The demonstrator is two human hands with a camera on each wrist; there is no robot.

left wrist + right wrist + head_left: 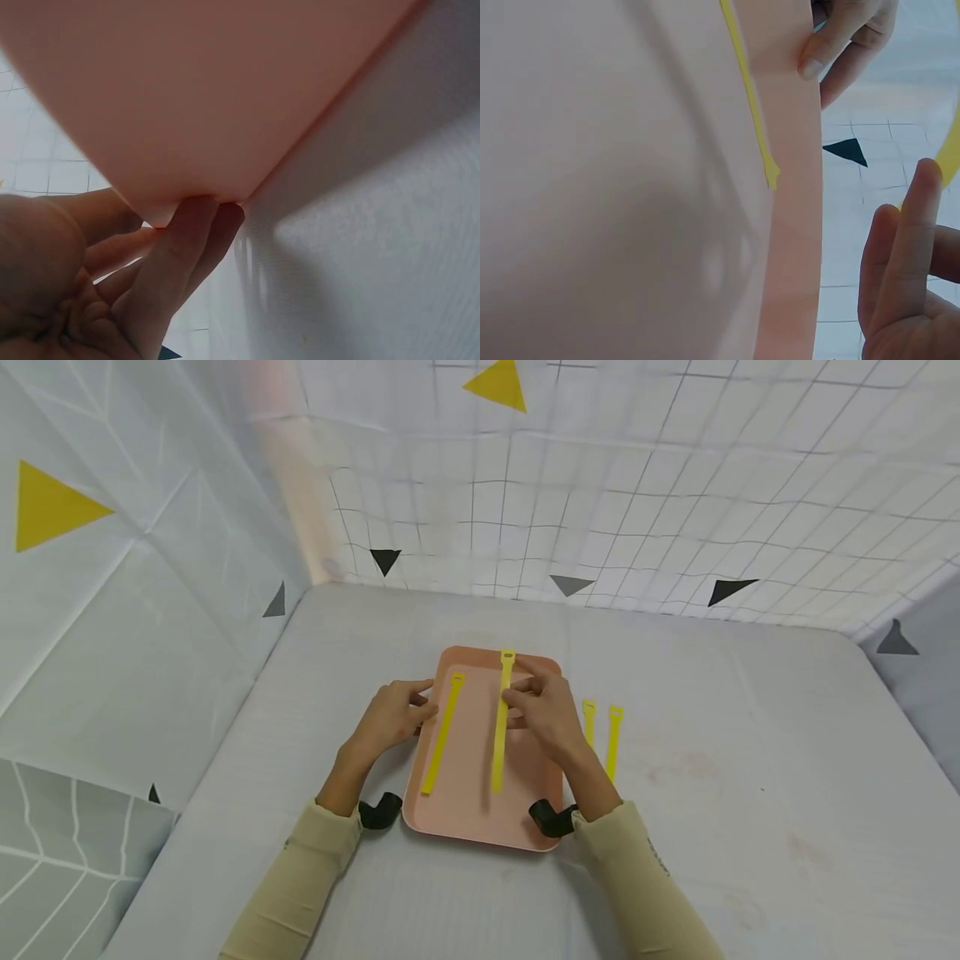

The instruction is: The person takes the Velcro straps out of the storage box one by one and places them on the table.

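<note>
At the near edge, two beige sleeves [292,881] reach in, with a black wrist mount [381,811] at the left cuff and another at the right. Just beyond lies the near rim of a pink tray [465,828] on the pale table [735,760]. The right hand [551,710] pinches a yellow strip [499,743] between thumb and fingers, over the right half of the tray and clear of its floor, slotted head to the far side. Its near end is unsupported, so a loose pinch could let it twist or drop askew. A second strip [443,735] lies inside along the left; swinging the held one leftward could knock it. The left hand [393,714] grips the tray's left rim, fingers against its underside; whether that side is raised I cannot tell, but uneven pressure there could tip or slide the tray. Right of the tray, two more strips [615,739] lie beside the right forearm, which partly hides them and might brush them out of line. Farthest back hangs a white gridded sheet [645,510].
</note>
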